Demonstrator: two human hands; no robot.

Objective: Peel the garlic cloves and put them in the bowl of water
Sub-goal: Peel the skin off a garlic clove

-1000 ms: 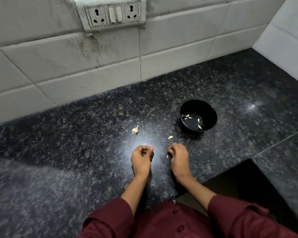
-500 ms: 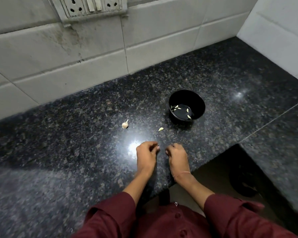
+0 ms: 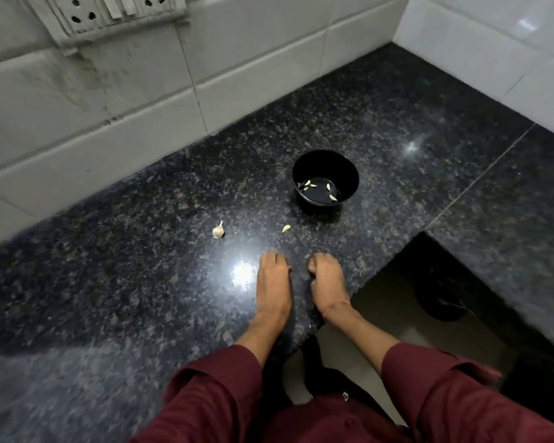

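At the far left we see a grimy white socket plate (image 3: 109, 11) set in a wall (image 3: 253, 43) of pale, glossy rectangular tiles, streaked with dirt beneath it. The worktop (image 3: 109, 282) is polished black granite, speckled grey, with a bright glare spot beside the hands. Left of centre on it lies a small unpeeled garlic piece (image 3: 218, 230), papery white with a pointed stalk.

To its right and nearer to us, the left hand (image 3: 274, 276) lies knuckles-up over the stone, fingers curled under at the far end. The tips are blurred, so we cannot tell whether that grip holds anything. Just beyond the hands lies one loose clove (image 3: 286, 228), pale yellow and crescent-shaped, touching neither. The right hand (image 3: 325, 276) sits just beside the left, balled with its fingers tucked in, and what its grip encloses is hidden.

Farther back stands the round black bowl (image 3: 343, 171), smooth and glossy, with several peeled cloves (image 3: 332, 197) lying in shallow water. Maroon cloth sleeves (image 3: 218, 388) cover both forearms. At the near right the worktop is cut away over a dark recess (image 3: 429, 282).
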